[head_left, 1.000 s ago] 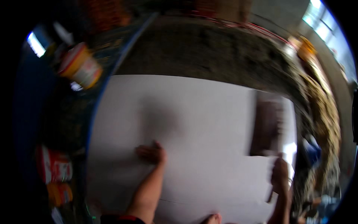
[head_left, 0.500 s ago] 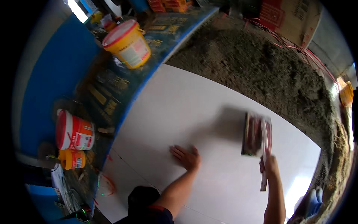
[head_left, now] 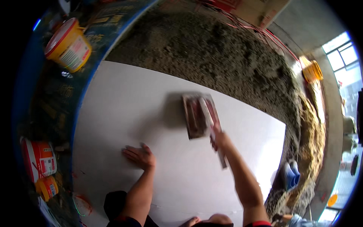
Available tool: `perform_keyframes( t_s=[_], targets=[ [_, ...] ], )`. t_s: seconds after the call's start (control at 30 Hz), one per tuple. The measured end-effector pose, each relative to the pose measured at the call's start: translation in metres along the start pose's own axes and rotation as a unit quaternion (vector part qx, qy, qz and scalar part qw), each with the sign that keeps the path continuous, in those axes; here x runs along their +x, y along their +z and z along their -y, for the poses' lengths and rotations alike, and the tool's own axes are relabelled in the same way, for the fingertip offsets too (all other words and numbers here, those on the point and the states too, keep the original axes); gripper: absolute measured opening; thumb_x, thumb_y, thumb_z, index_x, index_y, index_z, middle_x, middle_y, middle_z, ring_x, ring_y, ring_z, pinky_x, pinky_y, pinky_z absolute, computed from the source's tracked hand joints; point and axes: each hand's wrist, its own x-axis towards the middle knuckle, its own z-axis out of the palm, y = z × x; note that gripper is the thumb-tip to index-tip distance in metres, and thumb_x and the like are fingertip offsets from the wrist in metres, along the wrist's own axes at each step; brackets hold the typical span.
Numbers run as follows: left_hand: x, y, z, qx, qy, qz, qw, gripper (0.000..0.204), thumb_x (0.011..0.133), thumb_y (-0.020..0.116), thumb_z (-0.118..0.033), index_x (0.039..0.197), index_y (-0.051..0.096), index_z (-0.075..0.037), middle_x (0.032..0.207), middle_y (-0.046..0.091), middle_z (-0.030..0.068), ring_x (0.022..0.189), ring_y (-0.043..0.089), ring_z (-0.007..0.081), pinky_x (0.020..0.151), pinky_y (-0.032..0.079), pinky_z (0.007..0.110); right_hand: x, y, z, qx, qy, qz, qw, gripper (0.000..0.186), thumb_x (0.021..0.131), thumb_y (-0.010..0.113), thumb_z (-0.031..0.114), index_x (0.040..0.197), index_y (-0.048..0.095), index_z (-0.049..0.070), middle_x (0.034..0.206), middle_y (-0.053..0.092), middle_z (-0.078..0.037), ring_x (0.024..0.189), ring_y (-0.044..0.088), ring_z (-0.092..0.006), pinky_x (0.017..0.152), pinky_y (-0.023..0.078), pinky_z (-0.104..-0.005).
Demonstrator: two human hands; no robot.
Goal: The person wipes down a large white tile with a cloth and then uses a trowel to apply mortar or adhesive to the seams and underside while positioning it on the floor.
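Note:
A large white floor tile [head_left: 113, 102] fills the middle of the view. My left hand [head_left: 140, 156] lies on its left part, fingers stretched out and holding nothing. To the right, my right hand [head_left: 219, 139] is closed around the long pale bar handle of a float-like tool [head_left: 196, 120]. The tool's head is a flat rectangular plate, reddish brown on top, over the tile's far half. Its shadow falls to its left; motion blur hides whether the plate touches the tile.
Grey-brown mortar [head_left: 223, 68] borders the tile's far and right sides. A yellow bucket [head_left: 72, 53], a red-and-white bucket [head_left: 41, 160] and a small yellow tub [head_left: 48, 188] stand on a dark sheet at left. Blue boots [head_left: 291, 176] stand at right. Red cables [head_left: 257, 28] run beyond the mortar.
The view has swung right, so the scene sits further left and windows show. The tool has turned slightly and stays near the tile's far edge. My left hand remains flat.

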Motion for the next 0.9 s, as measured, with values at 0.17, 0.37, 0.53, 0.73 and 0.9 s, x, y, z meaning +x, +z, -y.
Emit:
perform_keyframes(
  t_s=[0.17,0.37,0.53,0.73,0.9],
  targets=[
    [0.015,-0.014,0.019,0.042,-0.032,-0.001,0.999,0.088,0.092,0.033,-0.057,0.147,0.007,0.006,0.153,0.002,0.0279,0.144,0.003,0.039,0.115,0.005,0.05,-0.126,-0.067,0.058,0.061,-0.191,-0.053,0.978,0.055,0.098,0.032,0.055,0.074,0.047,0.008,0.05,0.041,0.0,0.039,0.04,-0.0085,0.036,0.034,-0.0261],
    [0.0,0.005,0.0,0.056,0.026,-0.038,0.997,0.086,0.093,0.032,-0.056,0.147,0.008,0.006,0.153,0.005,0.0284,0.144,0.003,0.0393,0.115,0.007,0.051,-0.064,-0.031,-0.095,0.09,-0.169,-0.24,0.952,0.056,0.098,0.031,0.054,0.069,0.044,0.008,0.048,0.04,0.0,0.036,0.039,-0.0119,0.034,0.034,-0.0282],
    [-0.001,0.013,0.015,0.088,0.019,-0.046,0.995,0.085,0.093,0.034,-0.056,0.146,0.013,0.007,0.153,0.008,0.0282,0.143,0.009,0.04,0.115,0.011,0.051,-0.013,-0.037,-0.013,0.01,-0.014,-0.056,0.998,0.058,0.093,0.041,0.059,0.073,0.05,0.005,0.056,0.048,-0.005,0.039,0.043,-0.0161,0.038,0.039,-0.0332],
    [0.02,-0.005,0.018,0.066,0.001,-0.022,0.998,0.086,0.092,0.036,-0.055,0.147,0.009,0.006,0.153,0.007,0.0291,0.142,0.008,0.0417,0.115,0.01,0.05,-0.16,-0.106,0.015,0.088,-0.296,-0.219,0.926,0.057,0.096,0.031,0.06,0.063,0.039,0.015,0.043,0.033,0.003,0.03,0.032,-0.0081,0.029,0.027,-0.0232],
    [0.011,0.021,0.01,-0.008,0.067,-0.077,0.995,0.088,0.093,0.037,-0.056,0.147,0.008,0.007,0.153,0.001,0.0301,0.143,0.001,0.0423,0.115,0.004,0.05,-0.08,-0.068,-0.172,-0.06,-0.133,-0.376,0.915,0.051,0.096,0.04,0.055,0.076,0.049,0.009,0.049,0.037,-0.001,0.04,0.04,-0.016,0.038,0.036,-0.0334]
  ],
)
